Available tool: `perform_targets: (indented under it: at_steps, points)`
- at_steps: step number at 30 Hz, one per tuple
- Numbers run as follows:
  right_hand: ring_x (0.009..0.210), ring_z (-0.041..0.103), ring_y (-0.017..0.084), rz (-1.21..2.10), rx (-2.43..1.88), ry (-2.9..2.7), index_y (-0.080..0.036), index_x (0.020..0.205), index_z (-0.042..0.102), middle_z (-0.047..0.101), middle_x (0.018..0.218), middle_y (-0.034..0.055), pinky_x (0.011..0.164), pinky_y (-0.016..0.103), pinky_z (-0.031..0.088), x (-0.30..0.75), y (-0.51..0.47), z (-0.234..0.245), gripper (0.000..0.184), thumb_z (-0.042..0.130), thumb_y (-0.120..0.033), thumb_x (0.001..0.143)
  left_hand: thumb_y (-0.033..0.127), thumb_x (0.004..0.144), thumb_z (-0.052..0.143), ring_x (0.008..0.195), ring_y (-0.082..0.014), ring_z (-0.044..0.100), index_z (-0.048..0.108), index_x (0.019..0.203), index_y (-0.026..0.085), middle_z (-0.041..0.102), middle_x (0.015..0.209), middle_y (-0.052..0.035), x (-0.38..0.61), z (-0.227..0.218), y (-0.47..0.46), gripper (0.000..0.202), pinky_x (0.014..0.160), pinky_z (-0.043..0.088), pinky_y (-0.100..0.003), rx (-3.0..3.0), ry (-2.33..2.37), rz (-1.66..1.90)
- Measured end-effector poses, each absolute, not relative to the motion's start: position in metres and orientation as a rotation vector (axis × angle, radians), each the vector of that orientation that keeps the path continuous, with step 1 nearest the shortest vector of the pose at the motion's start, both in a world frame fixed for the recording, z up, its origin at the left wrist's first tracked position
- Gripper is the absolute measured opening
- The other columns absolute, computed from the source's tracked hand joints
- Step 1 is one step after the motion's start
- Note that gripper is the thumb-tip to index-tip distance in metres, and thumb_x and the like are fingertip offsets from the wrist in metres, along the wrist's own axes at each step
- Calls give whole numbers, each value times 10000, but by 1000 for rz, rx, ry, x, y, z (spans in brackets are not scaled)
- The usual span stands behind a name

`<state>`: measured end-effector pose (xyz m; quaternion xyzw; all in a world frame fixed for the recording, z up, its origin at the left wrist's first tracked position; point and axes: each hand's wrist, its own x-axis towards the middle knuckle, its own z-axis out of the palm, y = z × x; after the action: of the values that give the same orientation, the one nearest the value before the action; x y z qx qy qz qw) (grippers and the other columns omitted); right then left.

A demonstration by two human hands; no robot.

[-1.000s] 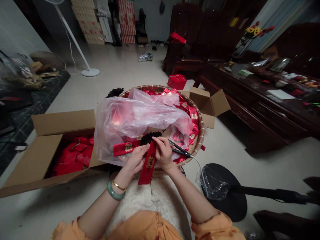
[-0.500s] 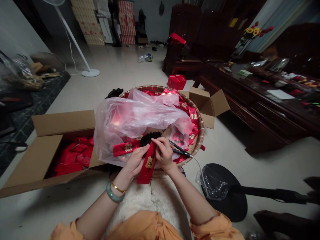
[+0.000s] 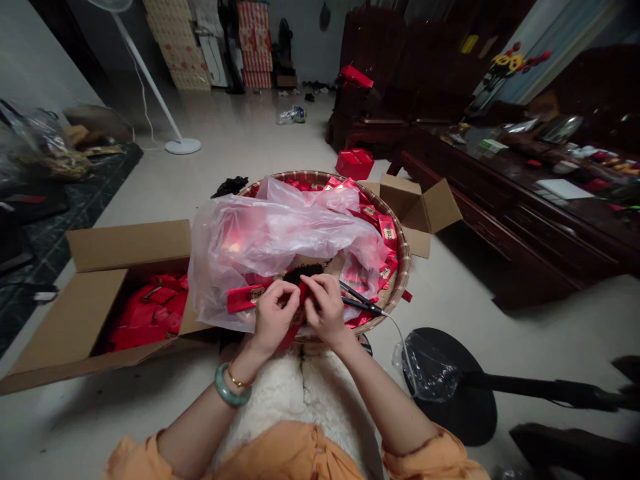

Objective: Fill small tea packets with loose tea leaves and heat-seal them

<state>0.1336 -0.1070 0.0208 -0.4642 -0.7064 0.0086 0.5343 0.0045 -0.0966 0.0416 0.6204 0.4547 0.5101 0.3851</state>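
The work in hand seems to be handling the top end of one narrow red packet [image 3: 296,328], held between the two hands over the near edge of a round woven basket [image 3: 404,267]. The right hand [image 3: 324,308] pinches the packet's upper end between thumb and fingers. The left hand [image 3: 275,315] is curled just beside it, thumb and forefinger brought together; whether foil is caught between those tips cannot be told. The packet hangs toward the near side, mostly covered by the hands, so whether its mouth is open is hidden too.

Just beyond the fingertips sits a dark, crinkled heap [image 3: 303,272], perhaps tea. Right of the right hand lies a black flat-iron-style clamp [image 3: 364,305], its arms apart. The next move, as I judge it, calls for a steady right-hand pinch and a light left-hand touch, so the upper edge stays aligned.

As for writing, the packet at the left of the basket [image 3: 241,299] and the packet at its right side [image 3: 389,232] each carry a pale gold label with dark characters, too small to read. The held packet's print is mostly covered. No brand can be made out on the striped cartons [image 3: 255,43] at the far wall.
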Motion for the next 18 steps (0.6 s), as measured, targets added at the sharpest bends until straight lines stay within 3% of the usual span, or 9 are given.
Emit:
perform_targets:
  at_steps: [6,11,18]
  points:
    - [1057,505,239,-92,-1037,-1742,-217,1261,515,608,1086,101,906,456,470,137,-112,41,469,521,-75,814,228,842,549,684,-127,535,583,716,171,568,716,-6,2,51,-94,142,632,426,-245,1796,1181,1452]
    - [977,549,221,-118,-999,-1760,-217,987,628,633,967,81,834,417,506,141,-113,55,198,603,-137,808,214,852,546,686,-123,541,587,718,169,579,715,-2,-1,59,-88,147,648,432,-247,1841,1185,1484]
    - [942,565,211,-149,-1058,-1786,-191,1171,571,624,999,108,810,386,504,150,-104,71,328,579,-168,843,198,855,552,738,-131,568,610,767,171,603,767,-17,1,68,-86,109,687,453,-259,1920,1088,1489]
